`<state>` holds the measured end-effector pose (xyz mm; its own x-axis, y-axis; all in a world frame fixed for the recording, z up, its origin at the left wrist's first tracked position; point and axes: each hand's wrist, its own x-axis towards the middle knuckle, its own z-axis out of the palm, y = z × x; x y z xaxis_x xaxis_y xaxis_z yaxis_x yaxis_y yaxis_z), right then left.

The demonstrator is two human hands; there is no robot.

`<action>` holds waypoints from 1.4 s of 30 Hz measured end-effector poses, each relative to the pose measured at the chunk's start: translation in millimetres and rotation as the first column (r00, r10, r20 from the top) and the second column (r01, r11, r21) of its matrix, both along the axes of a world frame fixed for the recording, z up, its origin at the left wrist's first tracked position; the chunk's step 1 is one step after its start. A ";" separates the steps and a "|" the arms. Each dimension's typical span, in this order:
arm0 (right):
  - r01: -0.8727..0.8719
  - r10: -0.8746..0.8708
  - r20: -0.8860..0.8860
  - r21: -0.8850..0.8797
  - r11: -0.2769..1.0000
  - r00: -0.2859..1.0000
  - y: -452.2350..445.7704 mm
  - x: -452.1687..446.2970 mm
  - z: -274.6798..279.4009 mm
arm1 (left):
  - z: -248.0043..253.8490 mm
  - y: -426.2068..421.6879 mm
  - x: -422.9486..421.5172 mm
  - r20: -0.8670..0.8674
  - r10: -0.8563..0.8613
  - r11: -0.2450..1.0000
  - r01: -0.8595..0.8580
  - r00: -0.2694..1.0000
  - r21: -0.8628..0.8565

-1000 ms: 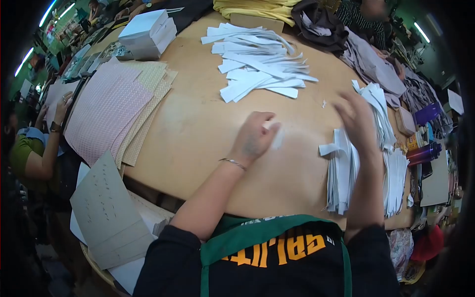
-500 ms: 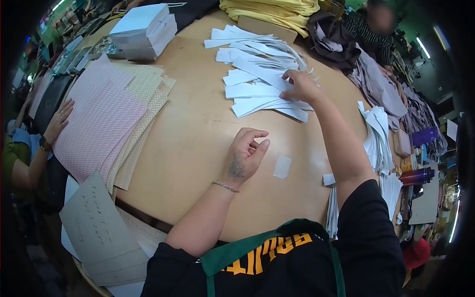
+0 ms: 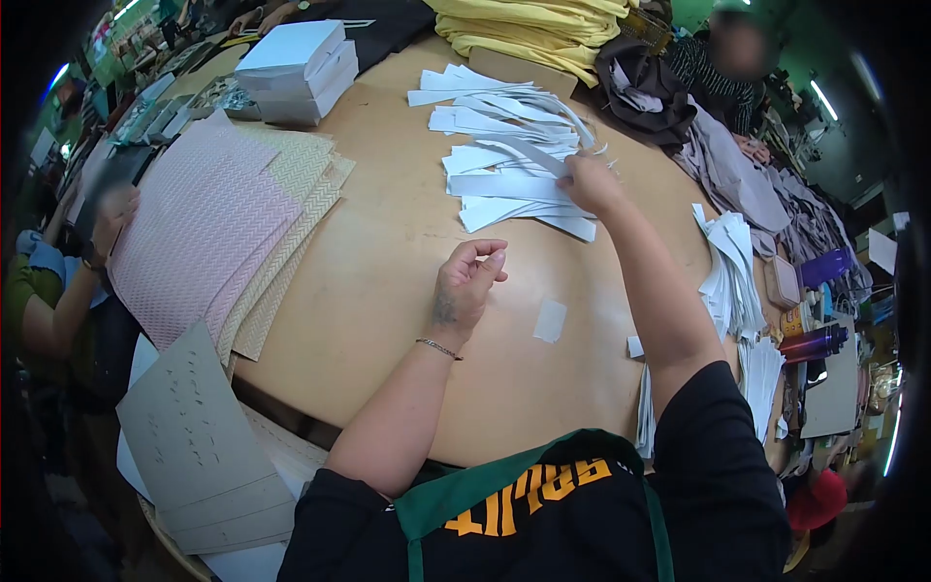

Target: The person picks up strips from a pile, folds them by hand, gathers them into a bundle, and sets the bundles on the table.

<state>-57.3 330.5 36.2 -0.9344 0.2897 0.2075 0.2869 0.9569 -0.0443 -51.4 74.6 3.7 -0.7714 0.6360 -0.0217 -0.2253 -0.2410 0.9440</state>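
My right hand (image 3: 590, 182) pinches the end of a white strip (image 3: 524, 152), which stretches to the left above the other strips. Beneath and around it, long white strips (image 3: 495, 184), paper or cloth, lie fanned in several overlapping bunches. Closer to me, my left hand (image 3: 467, 283) hovers over the bare tabletop with its fingers curled and the thumb against them. Nothing shows in that hand. A small pale rectangular piece (image 3: 550, 321) lies on the table to its right.
Woven pink and cream sheets (image 3: 208, 218) lie at the left, near a co-worker's hand (image 3: 116, 218). Behind them stands a stack of white pieces (image 3: 296, 73). Folded yellow fabric (image 3: 533, 29) is at the back. More white strips (image 3: 729, 272) and a purple bottle (image 3: 815, 343) are at the right.
My right hand has closed on a white strip and lifted part of it. My left hand has curled further, its thumb now meeting the fingers. The view has shifted slightly.
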 end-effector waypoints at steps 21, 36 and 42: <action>-0.012 0.276 0.328 -0.623 0.782 0.903 -119.0 76.7 55.7 | 9.6 -17.8 8.7 0.634 -0.328 0.775 -0.185 0.701 0.605; -0.186 0.221 0.146 -0.222 0.957 0.964 -19.1 -6.6 9.5 | 13.6 -28.2 -23.2 0.508 -0.261 0.780 -0.131 0.821 0.612; -0.193 0.212 -0.015 -0.473 0.859 0.977 -28.4 -1.1 34.7 | -2.8 -20.9 -20.8 0.544 -0.077 0.861 -0.220 0.835 0.459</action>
<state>-58.4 302.2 70.9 -0.9872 0.1478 0.0593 0.0993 0.8625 -0.4963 -72.2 53.7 0.9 -0.7735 0.6176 -0.1427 -0.6106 -0.6654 0.4295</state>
